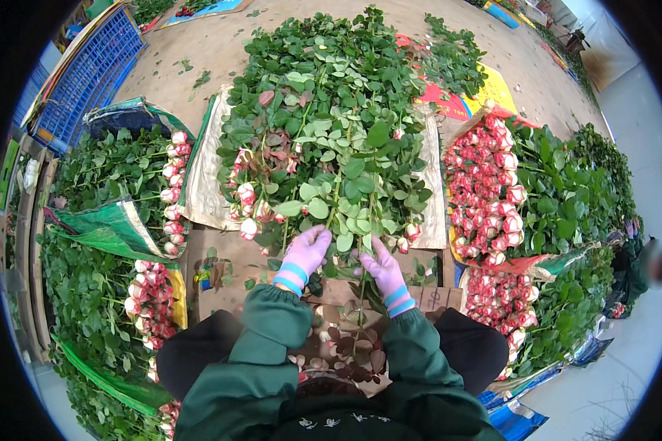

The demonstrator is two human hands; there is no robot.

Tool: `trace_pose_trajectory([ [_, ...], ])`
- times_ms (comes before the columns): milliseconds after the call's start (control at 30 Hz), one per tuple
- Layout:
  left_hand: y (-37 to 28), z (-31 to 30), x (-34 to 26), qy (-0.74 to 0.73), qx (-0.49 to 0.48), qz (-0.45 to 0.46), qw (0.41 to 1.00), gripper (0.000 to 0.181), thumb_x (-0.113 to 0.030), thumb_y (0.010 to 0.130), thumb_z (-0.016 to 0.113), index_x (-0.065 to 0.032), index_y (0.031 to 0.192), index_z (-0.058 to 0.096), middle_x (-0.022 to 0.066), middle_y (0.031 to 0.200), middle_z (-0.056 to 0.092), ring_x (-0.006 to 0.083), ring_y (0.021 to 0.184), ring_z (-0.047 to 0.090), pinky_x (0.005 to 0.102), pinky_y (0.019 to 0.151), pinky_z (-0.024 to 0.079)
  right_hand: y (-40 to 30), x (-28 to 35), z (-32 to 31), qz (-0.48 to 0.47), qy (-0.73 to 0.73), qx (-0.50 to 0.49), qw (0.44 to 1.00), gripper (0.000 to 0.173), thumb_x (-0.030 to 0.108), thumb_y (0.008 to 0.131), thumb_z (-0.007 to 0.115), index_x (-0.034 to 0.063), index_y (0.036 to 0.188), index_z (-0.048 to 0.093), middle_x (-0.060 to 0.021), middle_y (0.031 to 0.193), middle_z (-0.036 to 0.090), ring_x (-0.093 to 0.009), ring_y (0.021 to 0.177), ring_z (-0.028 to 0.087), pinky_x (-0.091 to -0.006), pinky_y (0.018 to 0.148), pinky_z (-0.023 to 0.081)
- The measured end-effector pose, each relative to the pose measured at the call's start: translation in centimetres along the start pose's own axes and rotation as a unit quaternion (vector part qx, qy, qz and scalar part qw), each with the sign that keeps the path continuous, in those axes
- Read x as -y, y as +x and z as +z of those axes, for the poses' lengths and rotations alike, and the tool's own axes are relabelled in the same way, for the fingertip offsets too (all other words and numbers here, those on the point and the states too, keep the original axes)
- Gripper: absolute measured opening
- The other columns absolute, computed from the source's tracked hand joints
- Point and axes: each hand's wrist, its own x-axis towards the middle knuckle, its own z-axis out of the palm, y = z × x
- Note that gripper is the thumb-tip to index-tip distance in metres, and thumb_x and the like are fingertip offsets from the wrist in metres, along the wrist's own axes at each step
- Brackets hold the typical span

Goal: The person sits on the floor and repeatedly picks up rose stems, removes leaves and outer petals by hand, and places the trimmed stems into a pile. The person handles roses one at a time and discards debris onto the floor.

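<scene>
My left hand (307, 255), in a pink glove with a blue-striped cuff, pinches a green rose stem (335, 193) at the near edge of a big leafy pile. Just to its right, my right hand (383, 268), gloved alike, has its fingers around another rose stem (373, 193). A stem with dark reddish leaves (358, 353) runs down below that hand towards my lap. The pile of cut roses (331, 110) lies before me on a pale woven sheet (207, 176), mostly leaves and stems. A few pink-and-white rose heads (246, 195) show at its near left.
Bundles of pink-and-white roses (482, 187) in woven wraps lie at my right, and more roses (149, 297) at my left. A wooden board (436, 297) crosses before my knees. Blue plastic crates (94, 77) stand far left. Another person (634, 270) is at the right edge.
</scene>
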Motion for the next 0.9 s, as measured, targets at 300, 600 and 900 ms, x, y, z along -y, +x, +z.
trace_pose_trajectory([
  [300,-1.9,-2.4,-0.6,-0.051,-0.097,0.053,0.993,0.036,-0.023,0.095,0.049,-0.0085,0.128,0.051,0.0029,0.094,0.062,0.0107,0.06,0.061,0.0234,0.046,0.047,1.1,-0.1,5.0,0.002,0.048,0.033,0.998,0.069,-0.001,0.088,0.054,0.002,0.146,0.016,-0.0104,0.137,0.04,-0.015,0.096,0.056,-0.0273,0.082,0.049],
  [600,-11.2,0.6,1.6,0.142,-0.139,0.079,0.977,0.038,-0.032,0.091,0.05,-0.0118,0.121,0.058,0.0149,0.115,0.062,0.0278,0.109,0.059,0.0329,0.093,0.044,-2.1,-1.1,4.8,0.0,-0.113,-0.041,0.993,0.07,0.045,0.093,0.049,0.0001,0.142,0.028,-0.0161,0.142,0.038,-0.023,0.13,0.036,-0.0288,0.106,0.027],
  [900,-17.0,0.2,0.3,0.188,-0.161,0.138,0.959,0.036,-0.028,0.091,0.05,-0.008,0.12,0.059,0.0157,0.114,0.062,0.0271,0.105,0.061,0.0329,0.09,0.046,-6.9,1.4,10.4,-0.04,-0.045,-0.005,0.998,0.079,0.05,0.088,0.056,0.0025,0.144,0.026,-0.0142,0.145,0.034,-0.021,0.134,0.03,-0.0291,0.107,0.024],
])
